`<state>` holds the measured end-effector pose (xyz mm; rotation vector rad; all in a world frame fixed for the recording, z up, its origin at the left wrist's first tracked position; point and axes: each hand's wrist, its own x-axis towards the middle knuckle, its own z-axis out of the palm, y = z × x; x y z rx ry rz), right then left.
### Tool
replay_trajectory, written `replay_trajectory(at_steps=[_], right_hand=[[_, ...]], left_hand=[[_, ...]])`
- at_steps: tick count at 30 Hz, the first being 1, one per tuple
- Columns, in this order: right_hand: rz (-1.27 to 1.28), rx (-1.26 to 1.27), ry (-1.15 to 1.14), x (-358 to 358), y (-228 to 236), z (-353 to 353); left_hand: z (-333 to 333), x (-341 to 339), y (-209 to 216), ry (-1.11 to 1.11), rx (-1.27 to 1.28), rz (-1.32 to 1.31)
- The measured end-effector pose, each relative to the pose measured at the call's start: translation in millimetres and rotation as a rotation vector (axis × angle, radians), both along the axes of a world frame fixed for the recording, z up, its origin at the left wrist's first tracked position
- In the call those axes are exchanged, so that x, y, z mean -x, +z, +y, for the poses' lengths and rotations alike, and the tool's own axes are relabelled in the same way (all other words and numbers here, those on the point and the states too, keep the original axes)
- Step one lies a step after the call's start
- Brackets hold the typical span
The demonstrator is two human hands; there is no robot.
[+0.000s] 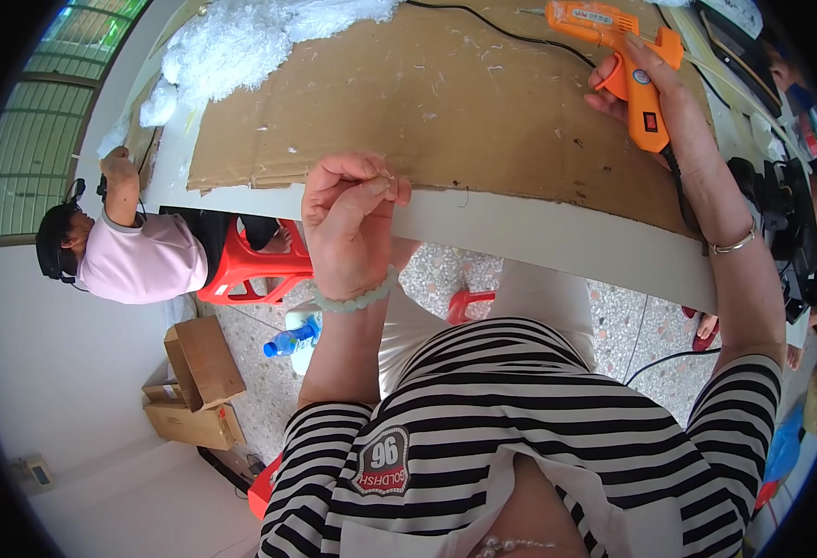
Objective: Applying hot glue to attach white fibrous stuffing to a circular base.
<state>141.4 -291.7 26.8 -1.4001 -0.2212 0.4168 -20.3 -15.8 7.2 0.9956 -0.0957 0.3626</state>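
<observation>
My right hand (655, 79) is wrapped around the grip of an orange glue gun (644, 102), over the right side of the table. The gun's nozzle points left, toward the table's far side. In front of me, at the near edge of the table, my left hand (353, 219) is closed in a pinch, thumb against fingers. Whatever sits between those fingertips is too small to name. Under both hands lies a brown cardboard sheet (408, 112) with thin strands of dried glue on it.
White fluffy clear-looking pieces (232, 56) are heaped at the far left. A black cord (501, 35) crosses the cardboard's far side. Another person (144, 251) sits at left on a red stool (260, 270). Cardboard boxes (199, 367) and a blue-capped bottle (289, 341) are on the floor.
</observation>
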Motion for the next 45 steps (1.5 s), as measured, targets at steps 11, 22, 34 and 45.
replay_trajectory(at_steps=[11, 22, 34, 45], right_hand=[[0.002, 0.005, -0.004, 1.4, 0.9, -0.2], [-0.021, -0.044, 0.03, -0.1, 2.8, 3.4], [0.024, -0.076, -0.014, 11.0, 11.8, 6.7], [0.054, -0.106, -0.026, 8.9, 12.1, 7.0]], left_hand=[[-5.1, -2.8, -7.2, -0.124, 0.044, -0.063], [17.5, -5.2, -18.8, -0.285, 0.15, -0.151], [30.1, -12.5, 36.0, 0.156, -0.471, -0.386], [89.0, -135.9, 67.0, 0.347, -0.601, 0.024]])
